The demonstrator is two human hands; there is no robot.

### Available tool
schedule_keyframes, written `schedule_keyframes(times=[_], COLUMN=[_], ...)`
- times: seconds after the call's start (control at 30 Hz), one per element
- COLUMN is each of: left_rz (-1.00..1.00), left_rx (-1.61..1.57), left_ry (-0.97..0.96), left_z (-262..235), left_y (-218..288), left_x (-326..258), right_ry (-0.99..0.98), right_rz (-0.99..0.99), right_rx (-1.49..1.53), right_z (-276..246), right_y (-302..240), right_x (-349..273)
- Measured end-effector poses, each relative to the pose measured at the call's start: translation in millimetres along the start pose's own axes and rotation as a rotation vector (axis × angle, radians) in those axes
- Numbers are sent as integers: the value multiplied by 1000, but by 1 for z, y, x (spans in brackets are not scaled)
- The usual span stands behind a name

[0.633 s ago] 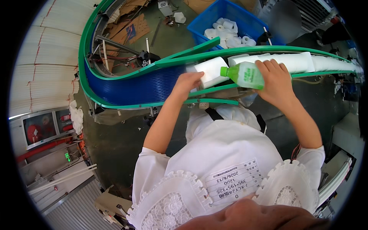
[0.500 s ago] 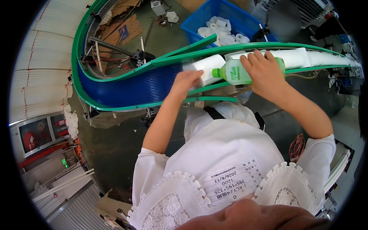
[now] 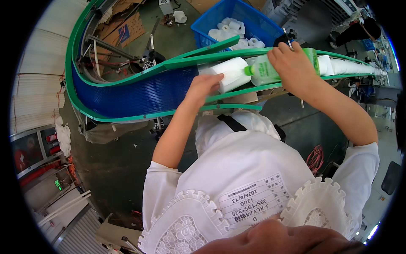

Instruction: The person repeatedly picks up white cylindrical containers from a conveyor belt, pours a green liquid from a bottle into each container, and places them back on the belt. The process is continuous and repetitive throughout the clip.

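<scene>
My left hand (image 3: 203,88) is at the left end of a white paper roll (image 3: 231,74), its thumb pressed on the paper and its other fingers partly hidden. The roll lies on its side in the green-railed conveyor. In my right hand (image 3: 292,70) is a clear bottle with a green cap and greenish contents (image 3: 263,70). The bottle lies nearly level over the conveyor, its cap pointing left against the right end of the roll. More white rolls (image 3: 347,67) stretch in a row along the conveyor to the right.
Blue belt (image 3: 139,91) curves away left between green rails (image 3: 186,59). Behind the conveyor stands a blue crate (image 3: 203,31) with loose white rolls. Torn cardboard (image 3: 127,31) lies on the floor at the far left. Orange cables (image 3: 315,158) hang at my right side.
My right hand has shifted the bottle a little right and away from me, so its cap overlaps the roll less. My left hand stays at the roll's left end. The view has turned slightly.
</scene>
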State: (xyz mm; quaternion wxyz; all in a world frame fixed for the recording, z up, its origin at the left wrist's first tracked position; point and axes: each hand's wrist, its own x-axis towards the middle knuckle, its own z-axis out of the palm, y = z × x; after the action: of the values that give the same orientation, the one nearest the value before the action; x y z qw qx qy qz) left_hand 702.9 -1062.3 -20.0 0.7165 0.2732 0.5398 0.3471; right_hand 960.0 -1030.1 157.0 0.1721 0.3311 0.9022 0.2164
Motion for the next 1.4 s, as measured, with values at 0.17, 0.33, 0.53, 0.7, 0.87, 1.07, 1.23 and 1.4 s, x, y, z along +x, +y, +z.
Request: schedule_keyframes(times=[0.17,0.33,0.53,0.7,0.87,1.07,1.23,1.4], left_rz=[-8,-30,-60,215,675,290,134,359], left_rx=[-50,-24,-9,710,878,889,654,723], left_ry=[-14,-12,11,505,516,160,28,171], left_z=[-3,-6,-33,-85,-28,71,102,116], left_y=[-2,-2,5,26,40,-9,-7,-14], left_x=[3,3,0,-49,-48,63,104,88], right_ry=[16,87,130,221,336,549,716,765], right_rz=[57,68,284,564,841,926,941,1001], right_rx=[101,236,376,786,1356,1647,1759,1859], right_z=[-2,7,37,52,94,125,136,148], right_y=[6,-7,10,11,3,-3,7,9], right_x=[-5,-6,-22,-56,-93,-125,-145,-152])
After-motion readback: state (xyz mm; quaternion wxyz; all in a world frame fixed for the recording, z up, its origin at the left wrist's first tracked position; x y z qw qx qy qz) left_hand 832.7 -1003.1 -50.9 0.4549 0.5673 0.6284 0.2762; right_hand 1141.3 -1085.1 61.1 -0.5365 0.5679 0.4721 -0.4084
